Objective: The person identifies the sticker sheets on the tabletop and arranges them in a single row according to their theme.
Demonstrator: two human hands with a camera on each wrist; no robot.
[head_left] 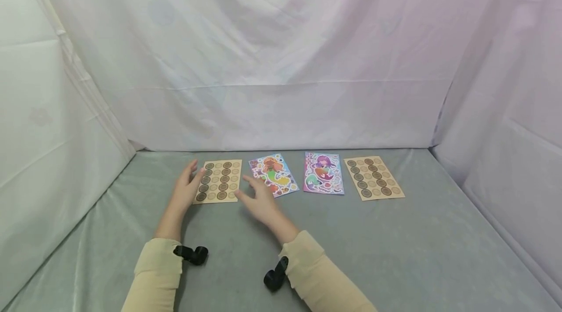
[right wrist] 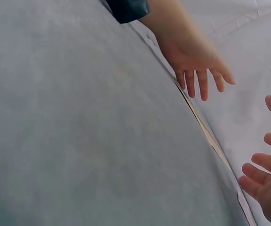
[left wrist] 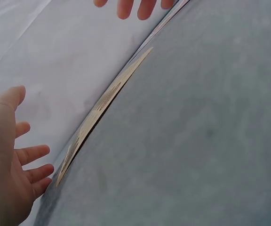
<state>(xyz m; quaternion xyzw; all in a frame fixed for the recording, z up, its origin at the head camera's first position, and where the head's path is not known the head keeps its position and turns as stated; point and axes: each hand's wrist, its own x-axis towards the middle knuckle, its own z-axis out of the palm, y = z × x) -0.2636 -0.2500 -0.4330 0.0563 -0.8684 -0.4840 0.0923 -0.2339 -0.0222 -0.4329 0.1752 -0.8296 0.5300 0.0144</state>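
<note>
On the far left of the row lies a beige sheet of round brown and tan stickers. My left hand is at its left edge, fingers spread and nothing in them. My right hand hovers by the sheet's right edge, its fingers loosely extended and holding nothing. Just beyond the right hand lies a mermaid sticker sheet with a green and yellow tail. In the left wrist view the beige sheet appears almost edge-on, flat on the cloth. Whether either hand touches it I cannot tell.
Further right lie a purple-haired mermaid sticker sheet and a second beige sheet of round stickers. Grey cloth covers the table. White curtains hang behind and on both sides. Black wrist cameras sit on the sleeves.
</note>
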